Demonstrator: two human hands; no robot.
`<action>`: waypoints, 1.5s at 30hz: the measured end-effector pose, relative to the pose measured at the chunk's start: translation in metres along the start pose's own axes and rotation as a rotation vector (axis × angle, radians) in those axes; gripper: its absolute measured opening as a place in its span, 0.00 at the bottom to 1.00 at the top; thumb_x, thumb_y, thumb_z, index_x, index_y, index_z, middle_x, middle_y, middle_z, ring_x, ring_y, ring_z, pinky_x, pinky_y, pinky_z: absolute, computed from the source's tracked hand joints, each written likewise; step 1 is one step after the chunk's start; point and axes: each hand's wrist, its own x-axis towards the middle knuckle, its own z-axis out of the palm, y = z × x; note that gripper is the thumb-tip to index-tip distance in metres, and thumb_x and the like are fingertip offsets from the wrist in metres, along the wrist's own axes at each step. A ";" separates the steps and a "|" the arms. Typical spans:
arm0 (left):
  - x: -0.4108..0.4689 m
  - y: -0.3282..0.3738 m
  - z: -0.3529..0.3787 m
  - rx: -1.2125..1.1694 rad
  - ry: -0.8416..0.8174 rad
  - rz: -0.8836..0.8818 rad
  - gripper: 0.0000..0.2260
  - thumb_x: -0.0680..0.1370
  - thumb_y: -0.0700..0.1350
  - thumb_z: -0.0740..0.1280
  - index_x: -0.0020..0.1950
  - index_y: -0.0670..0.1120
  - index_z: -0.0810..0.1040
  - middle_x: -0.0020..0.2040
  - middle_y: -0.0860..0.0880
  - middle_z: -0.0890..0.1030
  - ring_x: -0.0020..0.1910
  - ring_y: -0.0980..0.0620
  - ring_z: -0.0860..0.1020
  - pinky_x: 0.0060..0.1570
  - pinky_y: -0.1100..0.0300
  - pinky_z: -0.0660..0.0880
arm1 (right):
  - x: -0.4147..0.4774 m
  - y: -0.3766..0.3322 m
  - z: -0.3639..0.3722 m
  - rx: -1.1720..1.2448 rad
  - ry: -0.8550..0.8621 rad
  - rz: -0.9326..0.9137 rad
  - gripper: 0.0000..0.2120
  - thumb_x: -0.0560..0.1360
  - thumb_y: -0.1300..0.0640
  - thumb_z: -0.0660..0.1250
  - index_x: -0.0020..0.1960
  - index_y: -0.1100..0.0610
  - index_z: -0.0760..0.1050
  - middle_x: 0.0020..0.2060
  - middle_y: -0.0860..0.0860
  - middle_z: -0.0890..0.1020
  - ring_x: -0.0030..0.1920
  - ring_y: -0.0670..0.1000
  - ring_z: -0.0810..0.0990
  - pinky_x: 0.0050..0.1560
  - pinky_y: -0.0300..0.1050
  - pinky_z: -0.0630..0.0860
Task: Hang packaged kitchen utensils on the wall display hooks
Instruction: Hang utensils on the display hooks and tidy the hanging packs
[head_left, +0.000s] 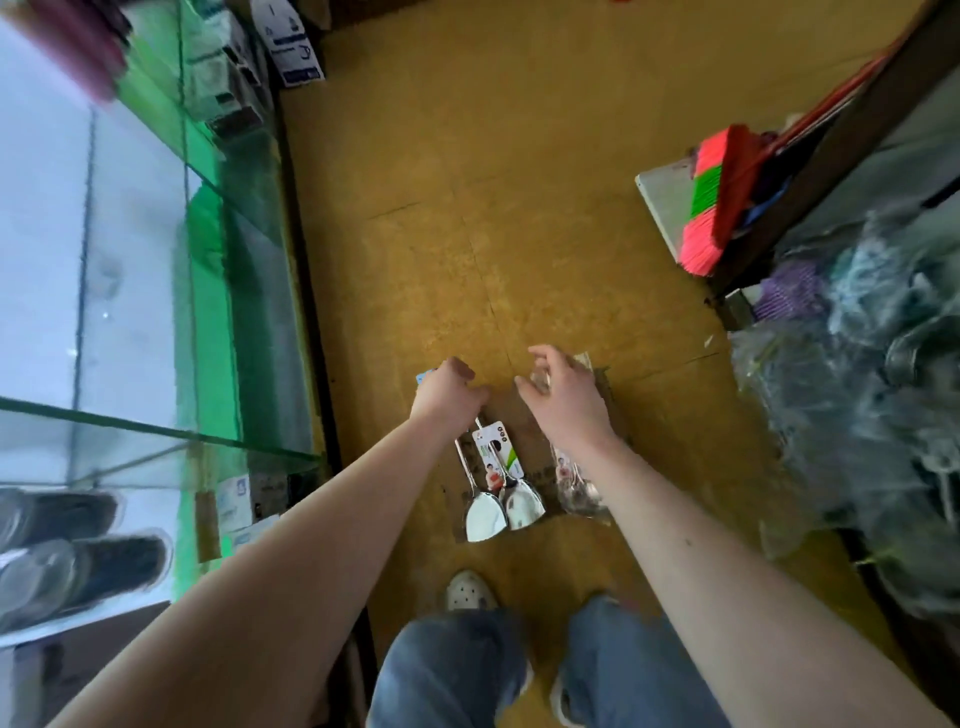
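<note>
Nearest, the person's blue-jeaned knees (452, 665) and a white perforated clog (467, 592) stand on the mustard-yellow floor (519, 182). Just beyond them lie two shiny steel spatulas with printed card labels (498, 499), blades towards the person, resting on a flat brown cardboard sheet (524, 415). To their right a clear plastic packet of further steel utensils (574, 486) shows partly from under the right forearm. The left hand (449, 389) is clenched around the far, handle ends of the two spatulas, and a blue-and-white card peeks out beyond its knuckles. The right hand (563, 400) hangs over the far right part of the cardboard with fingers loosely curled above something clear; I cannot tell whether it pinches that or only reaches for it. A green-edged glass display cabinet (156, 260) runs along the left; a pink-and-green bristled broom (711, 208) and grey plastic-wrapped stock (872, 364) crowd the right. No wall hooks are in view. The step in hand looks like gathering the stock off the floor, so hanging has not begun. The next move probably calls for a firm hold on the card ends, a lift clear of the cardboard, and a turn towards the display so each card's hang hole can meet a hook.
</note>
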 end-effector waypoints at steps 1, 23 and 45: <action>-0.014 0.021 -0.009 -0.004 -0.006 0.017 0.16 0.77 0.49 0.66 0.62 0.43 0.73 0.56 0.43 0.80 0.46 0.46 0.78 0.42 0.60 0.70 | -0.007 -0.010 -0.023 0.029 0.014 0.004 0.20 0.78 0.49 0.63 0.68 0.51 0.66 0.61 0.50 0.76 0.57 0.53 0.76 0.54 0.52 0.76; -0.220 0.300 0.060 -0.052 -0.289 0.712 0.09 0.77 0.46 0.67 0.52 0.42 0.78 0.51 0.44 0.81 0.51 0.45 0.78 0.48 0.56 0.71 | -0.194 0.011 -0.311 0.478 0.788 0.251 0.14 0.80 0.57 0.61 0.65 0.55 0.70 0.53 0.50 0.79 0.49 0.47 0.76 0.41 0.30 0.72; -0.501 0.300 0.209 0.159 -0.864 1.176 0.09 0.78 0.47 0.66 0.54 0.43 0.76 0.52 0.47 0.80 0.48 0.50 0.77 0.43 0.60 0.72 | -0.520 0.072 -0.319 0.536 1.443 0.571 0.14 0.79 0.54 0.62 0.64 0.53 0.70 0.54 0.48 0.78 0.48 0.43 0.77 0.47 0.40 0.76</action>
